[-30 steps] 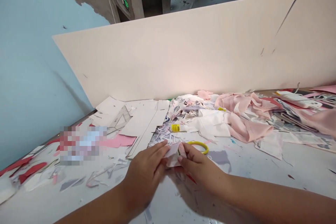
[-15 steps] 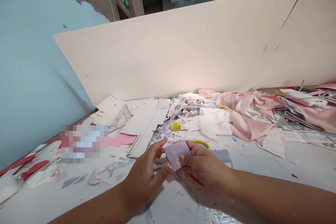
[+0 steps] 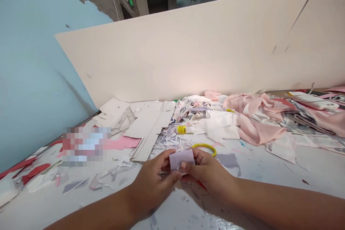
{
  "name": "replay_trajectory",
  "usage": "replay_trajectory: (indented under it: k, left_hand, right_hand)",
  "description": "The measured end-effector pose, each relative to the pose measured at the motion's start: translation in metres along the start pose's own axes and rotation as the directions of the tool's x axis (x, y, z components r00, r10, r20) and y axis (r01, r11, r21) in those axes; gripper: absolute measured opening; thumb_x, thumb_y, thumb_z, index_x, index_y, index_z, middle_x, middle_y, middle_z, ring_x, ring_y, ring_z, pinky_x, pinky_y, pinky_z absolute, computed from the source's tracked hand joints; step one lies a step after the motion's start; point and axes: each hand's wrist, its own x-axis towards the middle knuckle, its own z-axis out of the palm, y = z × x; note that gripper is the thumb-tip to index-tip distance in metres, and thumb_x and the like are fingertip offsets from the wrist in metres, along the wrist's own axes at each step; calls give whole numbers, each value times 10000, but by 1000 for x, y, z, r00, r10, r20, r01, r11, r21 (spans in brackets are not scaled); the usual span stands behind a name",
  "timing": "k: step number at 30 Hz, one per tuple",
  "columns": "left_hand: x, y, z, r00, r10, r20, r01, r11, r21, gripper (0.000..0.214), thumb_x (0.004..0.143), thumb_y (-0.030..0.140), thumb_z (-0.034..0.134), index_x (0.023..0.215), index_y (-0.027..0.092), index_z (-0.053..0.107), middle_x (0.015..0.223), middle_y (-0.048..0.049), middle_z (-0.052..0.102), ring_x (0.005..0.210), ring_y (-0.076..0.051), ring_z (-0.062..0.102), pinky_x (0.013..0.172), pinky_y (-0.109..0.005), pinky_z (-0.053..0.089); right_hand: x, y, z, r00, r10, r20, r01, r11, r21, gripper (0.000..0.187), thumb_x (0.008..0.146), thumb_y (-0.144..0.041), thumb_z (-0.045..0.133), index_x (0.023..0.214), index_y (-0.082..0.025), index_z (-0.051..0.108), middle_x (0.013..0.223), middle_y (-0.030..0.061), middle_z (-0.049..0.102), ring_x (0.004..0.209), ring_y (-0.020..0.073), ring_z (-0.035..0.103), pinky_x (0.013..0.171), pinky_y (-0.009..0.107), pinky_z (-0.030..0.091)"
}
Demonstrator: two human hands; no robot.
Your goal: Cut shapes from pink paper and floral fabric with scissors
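A small pale lilac piece of paper (image 3: 181,158) is held upright between both hands just above the white table (image 3: 258,172). My left hand (image 3: 153,183) pinches its left edge with thumb and fingers. My right hand (image 3: 206,170) pinches its right side, thumb on the front. Right behind the hands lies a yellow ring handle (image 3: 206,147), and a glue bottle with a yellow cap (image 3: 181,129) rests a little farther back among paper shreds.
White card sheets (image 3: 145,122) lie at the back left, pink fabric (image 3: 253,118) and printed scraps at the back right. A large cream board (image 3: 188,50) leans along the back. Red and pink paper offcuts (image 3: 32,174) litter the left.
The lilac paper was lifted off the table, turned face-on, and is now held lower and more level between both hands. The hands stayed in nearly the same place.
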Motion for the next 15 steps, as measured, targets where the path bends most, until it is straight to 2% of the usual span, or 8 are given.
replay_trajectory:
  k: [3,6,10,15]
  left_hand:
    - [2,-3,-1,998,66,23,-64,997,-49,552,759,343,541,1253,181,354,1098,-94,612,949,-185,598,818,-299,488]
    - [4,-3,-4,992,124,9,-124,992,3,478,773,360,518,1200,168,427,1043,-89,632,894,-180,606,789,-291,488]
    - [8,1,-5,994,90,-65,-80,987,141,320,803,386,456,1030,189,566,843,-31,669,721,-145,610,674,-243,489]
    - [9,2,-2,996,50,-69,-40,989,142,290,815,380,439,980,184,575,741,-4,657,635,-121,588,595,-210,467]
  right_hand:
    - [0,0,1,1000,-11,12,11,999,37,289,609,-255,731,793,-137,542,757,41,614,688,138,585,720,323,452]
    - [2,0,0,999,-33,26,32,997,64,301,600,-242,735,803,-131,543,736,29,602,670,124,575,712,304,443]
    - [2,1,-1,1000,-17,14,17,1000,-4,309,578,-253,751,778,-131,549,692,11,590,640,110,551,666,278,437]
    - [2,1,0,998,-20,52,17,998,56,309,618,-345,722,751,-130,545,704,13,574,662,114,551,685,298,449]
